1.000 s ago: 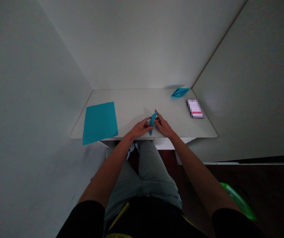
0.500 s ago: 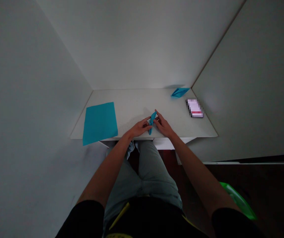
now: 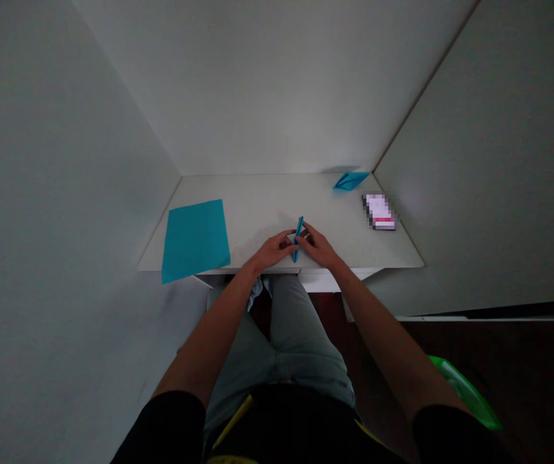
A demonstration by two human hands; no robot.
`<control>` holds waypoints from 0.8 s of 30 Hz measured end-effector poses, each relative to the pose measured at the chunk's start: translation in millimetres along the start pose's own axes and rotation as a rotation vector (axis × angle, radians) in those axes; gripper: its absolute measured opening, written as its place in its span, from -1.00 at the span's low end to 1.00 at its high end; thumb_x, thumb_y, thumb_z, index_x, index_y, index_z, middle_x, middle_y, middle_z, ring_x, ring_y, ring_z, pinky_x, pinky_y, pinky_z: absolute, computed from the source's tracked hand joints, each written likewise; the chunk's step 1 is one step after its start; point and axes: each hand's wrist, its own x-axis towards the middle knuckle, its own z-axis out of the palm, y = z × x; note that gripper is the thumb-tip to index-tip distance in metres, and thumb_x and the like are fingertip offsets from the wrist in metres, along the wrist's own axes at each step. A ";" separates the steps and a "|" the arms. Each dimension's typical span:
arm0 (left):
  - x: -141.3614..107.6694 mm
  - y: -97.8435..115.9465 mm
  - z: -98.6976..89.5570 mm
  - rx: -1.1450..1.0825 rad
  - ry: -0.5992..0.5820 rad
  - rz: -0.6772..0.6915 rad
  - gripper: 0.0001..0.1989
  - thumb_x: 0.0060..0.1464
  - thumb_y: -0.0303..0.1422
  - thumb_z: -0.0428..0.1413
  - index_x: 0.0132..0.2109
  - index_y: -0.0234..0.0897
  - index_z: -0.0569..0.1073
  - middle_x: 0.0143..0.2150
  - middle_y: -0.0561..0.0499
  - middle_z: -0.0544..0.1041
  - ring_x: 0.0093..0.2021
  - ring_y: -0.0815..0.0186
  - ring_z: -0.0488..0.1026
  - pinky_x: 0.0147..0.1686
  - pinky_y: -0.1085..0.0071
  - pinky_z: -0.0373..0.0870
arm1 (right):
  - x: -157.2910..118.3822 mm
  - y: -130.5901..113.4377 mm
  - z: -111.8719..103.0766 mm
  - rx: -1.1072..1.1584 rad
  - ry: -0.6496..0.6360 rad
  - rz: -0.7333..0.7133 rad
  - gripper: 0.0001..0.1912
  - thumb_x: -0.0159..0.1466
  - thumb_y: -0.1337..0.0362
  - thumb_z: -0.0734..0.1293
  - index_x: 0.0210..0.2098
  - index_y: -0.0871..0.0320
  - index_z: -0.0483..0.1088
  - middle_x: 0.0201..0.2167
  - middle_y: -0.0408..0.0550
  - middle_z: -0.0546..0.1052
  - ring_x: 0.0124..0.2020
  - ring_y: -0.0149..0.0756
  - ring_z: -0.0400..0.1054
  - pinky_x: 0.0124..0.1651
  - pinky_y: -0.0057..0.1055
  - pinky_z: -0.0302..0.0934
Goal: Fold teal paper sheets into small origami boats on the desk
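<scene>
Both my hands meet near the front edge of a white desk (image 3: 277, 200). My left hand (image 3: 271, 251) and my right hand (image 3: 319, 247) pinch a narrow folded piece of blue paper (image 3: 298, 233) between them. It stands nearly upright in the view, with its middle partly hidden by my fingers. To the left lies a flat square blue paper sheet (image 3: 194, 240), overhanging the desk's front edge. A folded blue paper shape (image 3: 351, 181) rests at the far right corner, out of reach of my fingers.
A pixelated flat rectangular object (image 3: 379, 212) lies at the desk's right side. Pale walls (image 3: 64, 161) close in the desk at the left, back and right. A green object (image 3: 465, 393) sits on the dark floor at lower right, and a yellow stick (image 3: 232, 421) lies at my lap.
The blue paper between my hands has become slimmer and stands more upright, pressed into a tighter fold. My hands have shifted only slightly; the other papers have not moved.
</scene>
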 end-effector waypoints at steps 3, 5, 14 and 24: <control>-0.4 1.2 -3.7 0.006 0.002 0.003 -0.40 0.27 -0.17 0.28 0.36 -0.29 0.44 -0.25 0.04 0.54 -0.28 0.33 0.45 -0.19 0.35 0.40 | -0.7 0.7 -0.8 -0.002 -0.001 0.011 -0.21 0.45 -0.03 0.35 0.55 0.13 0.17 -0.13 0.00 0.58 -0.42 -0.33 0.34 -0.28 -0.30 0.36; -0.3 1.7 -4.9 0.015 0.025 0.008 -0.43 0.27 -0.21 0.25 0.35 -0.30 0.44 -0.25 0.05 0.52 -0.29 0.33 0.44 -0.20 0.36 0.40 | -1.4 1.3 -1.4 -0.002 0.009 0.014 -0.22 0.47 -0.01 0.33 0.57 0.12 0.13 -0.10 0.00 0.57 -0.45 -0.36 0.31 -0.30 -0.30 0.36; -3.4 8.3 1.6 0.081 0.194 0.008 -0.33 0.24 -0.39 0.13 0.47 -0.21 0.34 -0.35 0.14 0.46 -0.40 0.39 0.40 -0.30 0.44 0.36 | -2.7 0.3 0.3 -0.063 0.086 -0.052 -0.37 0.42 0.08 0.33 0.43 0.09 0.32 -0.07 0.03 0.54 -0.45 -0.36 0.28 -0.31 -0.31 0.31; -2.7 6.1 3.3 -0.126 0.266 -0.056 -0.76 0.28 -0.38 0.07 0.06 -0.25 0.49 -0.15 0.00 0.62 -0.35 0.39 0.58 -0.28 0.42 0.46 | -1.9 -0.1 -5.7 0.109 0.160 0.170 -0.66 0.39 0.11 0.25 0.01 0.09 0.55 -0.53 -0.18 0.46 -0.51 -0.26 0.33 -0.38 -0.32 0.24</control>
